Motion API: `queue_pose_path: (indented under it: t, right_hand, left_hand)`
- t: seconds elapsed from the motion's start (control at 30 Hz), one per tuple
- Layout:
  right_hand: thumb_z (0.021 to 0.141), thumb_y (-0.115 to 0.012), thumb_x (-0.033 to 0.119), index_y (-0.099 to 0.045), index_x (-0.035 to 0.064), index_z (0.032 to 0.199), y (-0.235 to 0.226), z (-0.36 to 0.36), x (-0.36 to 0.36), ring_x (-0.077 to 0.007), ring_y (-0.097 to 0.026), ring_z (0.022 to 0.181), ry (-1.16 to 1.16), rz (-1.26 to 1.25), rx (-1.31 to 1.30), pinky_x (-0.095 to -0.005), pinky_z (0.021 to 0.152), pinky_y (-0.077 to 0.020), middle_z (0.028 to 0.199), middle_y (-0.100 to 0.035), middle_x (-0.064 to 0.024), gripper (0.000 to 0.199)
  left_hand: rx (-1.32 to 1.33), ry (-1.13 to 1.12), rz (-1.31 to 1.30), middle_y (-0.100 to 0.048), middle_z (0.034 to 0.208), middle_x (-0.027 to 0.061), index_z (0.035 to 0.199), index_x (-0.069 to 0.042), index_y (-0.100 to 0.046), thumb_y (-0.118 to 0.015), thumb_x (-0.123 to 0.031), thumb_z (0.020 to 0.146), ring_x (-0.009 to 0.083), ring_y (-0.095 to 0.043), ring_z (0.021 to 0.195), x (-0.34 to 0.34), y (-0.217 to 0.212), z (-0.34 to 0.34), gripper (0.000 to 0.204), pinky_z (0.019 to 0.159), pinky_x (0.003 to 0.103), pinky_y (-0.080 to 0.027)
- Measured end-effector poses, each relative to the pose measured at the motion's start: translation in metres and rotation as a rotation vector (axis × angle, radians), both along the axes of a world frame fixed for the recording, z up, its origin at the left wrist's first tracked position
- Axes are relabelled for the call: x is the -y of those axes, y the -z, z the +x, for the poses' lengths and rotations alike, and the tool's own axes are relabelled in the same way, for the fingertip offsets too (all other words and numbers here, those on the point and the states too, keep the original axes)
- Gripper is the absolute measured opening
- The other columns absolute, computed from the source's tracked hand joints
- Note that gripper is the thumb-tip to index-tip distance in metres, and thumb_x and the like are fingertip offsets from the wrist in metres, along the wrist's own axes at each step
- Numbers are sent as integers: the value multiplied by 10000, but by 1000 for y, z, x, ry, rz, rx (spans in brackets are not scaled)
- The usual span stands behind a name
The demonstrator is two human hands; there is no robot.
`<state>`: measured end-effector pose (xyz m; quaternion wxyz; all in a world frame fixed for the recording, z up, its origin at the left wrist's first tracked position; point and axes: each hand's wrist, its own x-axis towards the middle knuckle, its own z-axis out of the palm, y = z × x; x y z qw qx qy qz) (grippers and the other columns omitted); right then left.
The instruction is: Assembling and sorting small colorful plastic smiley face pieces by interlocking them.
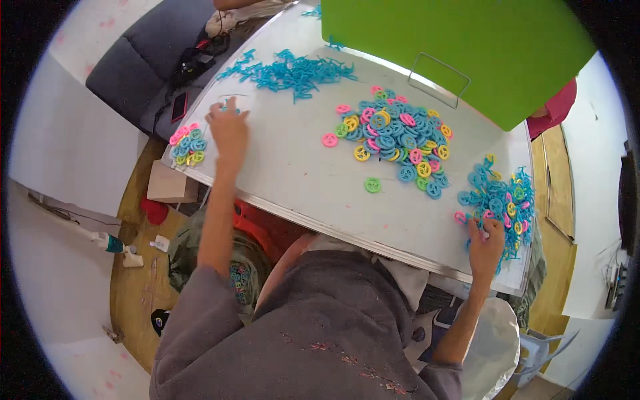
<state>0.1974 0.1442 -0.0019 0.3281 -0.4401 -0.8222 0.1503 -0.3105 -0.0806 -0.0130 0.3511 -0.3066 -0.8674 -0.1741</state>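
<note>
My left hand (230, 130) reaches over the left end of the white table (287, 160), fingers spread above a few small blue plastic pieces. Close by, at the table's left edge, lies a small heap of pink, blue and yellow-green plastic wheels (189, 145). My right hand (487, 250) is at the right end, its thumb and fingers pinched on a small pink plastic piece, mostly hidden. It touches the near side of a mixed pile of blue branched pieces and coloured wheels (497, 193).
A large heap of coloured wheels (400, 137) covers the table's middle right, with a single green wheel (372, 185) in front. Blue branched pieces (293, 72) lie at the far left. A green board (453, 53) with a wire handle (440, 80) stands behind. A grey sofa (143, 60) adjoins the table.
</note>
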Motion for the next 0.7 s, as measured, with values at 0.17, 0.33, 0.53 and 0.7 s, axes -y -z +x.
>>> queue_pose_path:
  t: [0.17,0.33,0.53,0.7]
  right_hand:
    - [796,-747,145,-661,-9,976,-3,-10,3,-193,-584,849,231,27,122,-296,680,-468,977,-572,-95,252]
    - [780,-750,156,-660,10,1048,-34,-15,32,-223,-598,942,297,-80,-57,-329,774,-478,1079,-580,-124,318]
    - [756,-741,67,-667,74,1052,-36,-44,67,-265,-600,941,-43,108,-206,-362,788,-487,1021,-618,-119,306]
    - [740,-719,-14,-651,48,1071,-32,-99,101,-257,-584,999,-403,-46,-346,-344,809,-486,1093,-613,-117,343]
  left_hand:
    - [328,66,-44,-567,916,173,961,-54,-640,-675,-101,795,347,-587,852,12,0,-17,176,714,432,-462]
    - [351,158,-26,-557,934,167,926,-47,-640,-667,-67,786,351,-587,850,13,-4,15,144,720,423,-472]
    - [396,309,101,-610,891,112,1007,-16,-611,-668,-84,824,239,-634,811,26,-21,51,203,664,345,-510]
    - [1240,696,464,-652,900,93,1008,36,-605,-607,-19,871,174,-662,782,-3,-55,174,148,616,285,-550]
